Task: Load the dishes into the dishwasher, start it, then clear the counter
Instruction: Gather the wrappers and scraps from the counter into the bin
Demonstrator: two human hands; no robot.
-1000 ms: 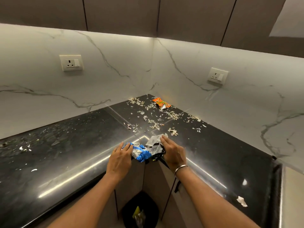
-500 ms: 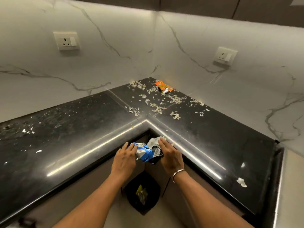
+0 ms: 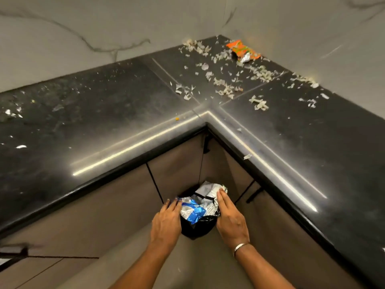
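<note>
**Wrapper wad held between both hands over the bin**

Head view: the left hand (image 3: 166,221) and the right hand (image 3: 230,216) sat low, in front of the inner corner of the black counter (image 3: 104,126). Between them was a wad of crumpled wrappers (image 3: 196,207), silver foil with a blue patch. Both hands had fairly straight fingers pressed against opposite sides of the wad, so it was squeezed between them rather than gripped in a fist. The thumbs were hidden. The wad was directly above the black bin (image 3: 198,229) on the floor and covered most of its opening; I could not tell whether it touched the rim. A metal bangle (image 3: 240,247) was on the right wrist.

On the counter, pale scraps (image 3: 225,89) were scattered across the back corner, with a few more along the left stretch and near the front edge. An orange wrapper (image 3: 242,51) lay in the far corner, close to the marble wall (image 3: 83,24). Brown cabinet doors (image 3: 108,207) ran under the counter, with a dark handle (image 3: 253,197) on the right side.
</note>
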